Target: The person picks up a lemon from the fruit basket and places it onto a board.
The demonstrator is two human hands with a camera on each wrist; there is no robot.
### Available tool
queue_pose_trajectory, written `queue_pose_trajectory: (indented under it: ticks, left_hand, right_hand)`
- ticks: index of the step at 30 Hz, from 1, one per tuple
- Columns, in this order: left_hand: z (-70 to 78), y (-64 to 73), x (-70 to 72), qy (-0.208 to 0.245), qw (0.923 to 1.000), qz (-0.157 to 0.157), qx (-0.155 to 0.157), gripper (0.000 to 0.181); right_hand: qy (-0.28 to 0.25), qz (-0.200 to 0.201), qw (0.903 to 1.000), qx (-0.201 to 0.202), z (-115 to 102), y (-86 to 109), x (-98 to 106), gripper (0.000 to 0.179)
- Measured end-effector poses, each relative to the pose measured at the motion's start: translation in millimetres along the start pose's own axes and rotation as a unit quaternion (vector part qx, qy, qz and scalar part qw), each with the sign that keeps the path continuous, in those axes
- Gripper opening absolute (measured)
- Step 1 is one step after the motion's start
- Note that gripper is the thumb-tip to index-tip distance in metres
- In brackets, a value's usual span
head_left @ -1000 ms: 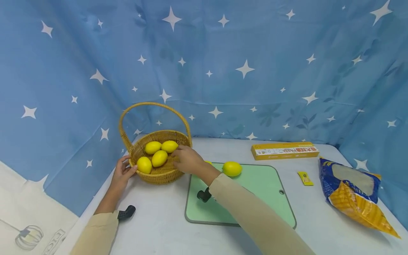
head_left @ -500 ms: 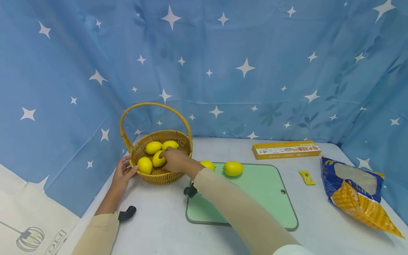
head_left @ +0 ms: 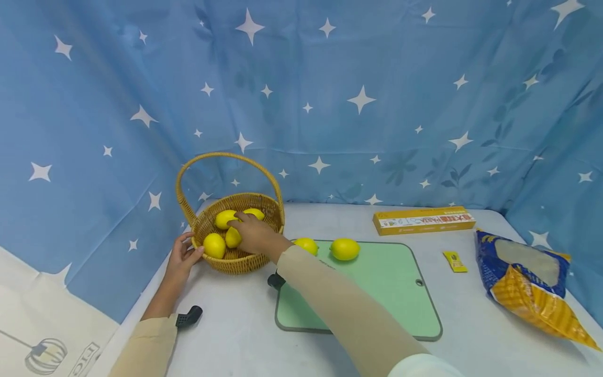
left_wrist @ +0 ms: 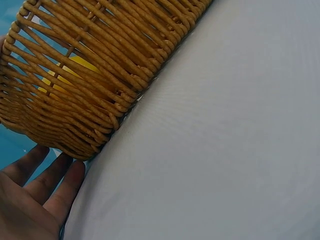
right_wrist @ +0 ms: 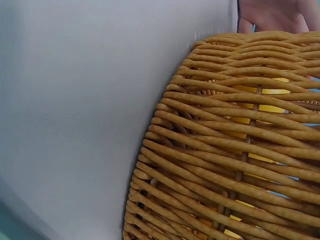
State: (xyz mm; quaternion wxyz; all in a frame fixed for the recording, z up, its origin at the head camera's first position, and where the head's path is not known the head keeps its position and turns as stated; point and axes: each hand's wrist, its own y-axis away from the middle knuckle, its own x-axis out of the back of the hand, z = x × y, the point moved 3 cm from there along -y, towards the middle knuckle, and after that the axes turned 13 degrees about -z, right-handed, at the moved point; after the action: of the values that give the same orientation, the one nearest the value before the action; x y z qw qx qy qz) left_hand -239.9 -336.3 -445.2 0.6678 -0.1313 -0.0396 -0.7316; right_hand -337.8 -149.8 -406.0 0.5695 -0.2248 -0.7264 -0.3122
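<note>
The right hand (head_left: 255, 234) has been shifted slightly left over the middle lemon (head_left: 232, 239), bringing it within grasp; whether it is gripped cannot be told. The basket (head_left: 238, 266) holding it, near the table's (head_left: 231, 330) far left corner, is touched by the left hand's (head_left: 179, 260) extended fingers.

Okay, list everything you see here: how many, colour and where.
Basket: 1, brown, table's left side
Lemons: 6 visible, yellow, four in basket, two on board
Board: 1, green with grey edge, mid-table
Box: 1, yellow-orange and white, table's far side
Packet: 1, yellow, right of board
Bag: 1, blue and orange, right side
Table: 1, white, beneath these
Backdrop: 1, blue with white stars, behind table
Printed cloth: 1, cream, lower left
Wrist devices: 2, black, at wrists
Sleeves: 2, beige, below
Left hand: 1, at basket's left rim
Right hand: 1, at basket's lemons
</note>
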Motion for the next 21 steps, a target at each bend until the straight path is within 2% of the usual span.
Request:
queue_pose_trajectory:
  ticks: [4, 11, 16, 21]
  left_hand:
    - [1.7, 0.5, -1.2, -0.006, 0.9999, 0.002, 0.008, 0.063]
    - [-30.5, -11.3, 7.3, -0.008, 0.9999, 0.011, 0.003, 0.063]
    - [-31.8, -11.8, 8.1, -0.008, 0.9999, 0.011, -0.003, 0.063]
    - [-32.0, -11.4, 8.5, -0.005, 0.9999, 0.009, -0.006, 0.063]
  right_hand:
    - [-0.004, -0.013, 0.9999, -0.001, -1, -1.0, -1, 0.069]
    - [-0.015, -0.03, 0.9994, -0.007, 0, -0.6, -2, 0.068]
    - [-0.011, -0.027, 0.9995, -0.01, 0, 1.2, -2, 0.061]
    - [0.005, -0.014, 0.9998, 0.01, 0, 2.5, -2, 0.05]
